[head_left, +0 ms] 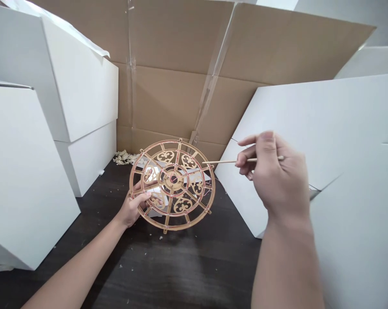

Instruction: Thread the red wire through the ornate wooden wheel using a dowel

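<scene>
My left hand (136, 206) grips the lower left rim of a round wooden fretwork wheel (172, 184), holding it tilted above the dark floor. The wheel has cut-out scroll patterns, spokes and thin reddish wire along its rings. My right hand (273, 171) pinches a thin wooden stick (226, 162) between thumb and fingers. The stick lies level and its tip points left at the wheel's upper right rim, very close to it or just touching.
White boxes (68, 90) are stacked at the left and white boards (325, 128) lean at the right. A large brown cardboard sheet (181, 64) stands behind. Wood shavings (124, 158) lie on the dark wooden floor (187, 266).
</scene>
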Available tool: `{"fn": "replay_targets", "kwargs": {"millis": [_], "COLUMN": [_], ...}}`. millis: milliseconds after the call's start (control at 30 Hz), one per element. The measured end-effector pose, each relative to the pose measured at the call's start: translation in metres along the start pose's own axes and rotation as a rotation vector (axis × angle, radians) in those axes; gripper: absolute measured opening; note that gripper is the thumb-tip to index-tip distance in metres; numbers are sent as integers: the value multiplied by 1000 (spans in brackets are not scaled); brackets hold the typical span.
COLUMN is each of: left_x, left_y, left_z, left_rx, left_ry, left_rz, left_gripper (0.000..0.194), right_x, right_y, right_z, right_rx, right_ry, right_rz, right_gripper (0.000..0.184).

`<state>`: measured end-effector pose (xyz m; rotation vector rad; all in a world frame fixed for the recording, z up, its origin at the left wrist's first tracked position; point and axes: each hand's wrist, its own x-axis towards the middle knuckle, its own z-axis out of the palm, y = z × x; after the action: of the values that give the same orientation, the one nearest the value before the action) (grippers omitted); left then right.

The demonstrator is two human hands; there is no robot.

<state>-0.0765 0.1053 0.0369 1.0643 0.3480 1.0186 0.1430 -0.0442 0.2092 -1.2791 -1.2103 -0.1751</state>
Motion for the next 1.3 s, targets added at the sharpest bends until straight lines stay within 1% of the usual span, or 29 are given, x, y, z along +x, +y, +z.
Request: {"fn": "replay_targets", "kwargs": {"millis": [133,267,333,400,500,633,700,800,867,933,1000,1067,1133,1200,1267,1300], "left_x": [1,1,1,1,1,1,1,1,1,1,1,2,2,3,3,3], "left_y": [1,1,1,0,-1,-1,-2,-1,-1,0,1,1,0,0,-1,-1], "left_z": [1,0,0,0,0,0,-1,-1,0,1,2,3,2,2,1,1], "left_rx": [29,30,23,13,3,-19,-34,-41,-46,-57,-64,-65,-62,-57,-56,-56], "left_ry": [8,-9,-15,-19,-15,3,10,11,9,12,16,15,18,28,34,32], "left_rz": [10,10,7,4,5,3,4,7,5,5,5,0,-5,-2,1,1], "left_gripper": [72,68,68,71,78,83,82,79,80,85,88,91,93,92,89,87], "right_x": [5,7,8,10,12,15,16,18,20,22,25,26,26,24,21,20], "right_y": [12,20,23,26,29,30,31,37,40,41,39,34,27,19,13,10], "right_z": [5,13,16,20,23,23,22,21,19,16,11,5,-3,-9,-13,-13], "right_rx": [-47,-133,-142,-60,137,337,404,434,473,571,701,798,836,830,797,773], "right_ry": [-9,-49,-45,-37,0,163,202,244,294,307,244,128,19,-72,-135,-135], "right_rz": [17,-14,-22,16,92,85,91,133,167,226,306,341,295,221,167,146], "right_gripper": [52,59,60,59,56,48,46,43,40,37,35,31,30,34,38,38]}}
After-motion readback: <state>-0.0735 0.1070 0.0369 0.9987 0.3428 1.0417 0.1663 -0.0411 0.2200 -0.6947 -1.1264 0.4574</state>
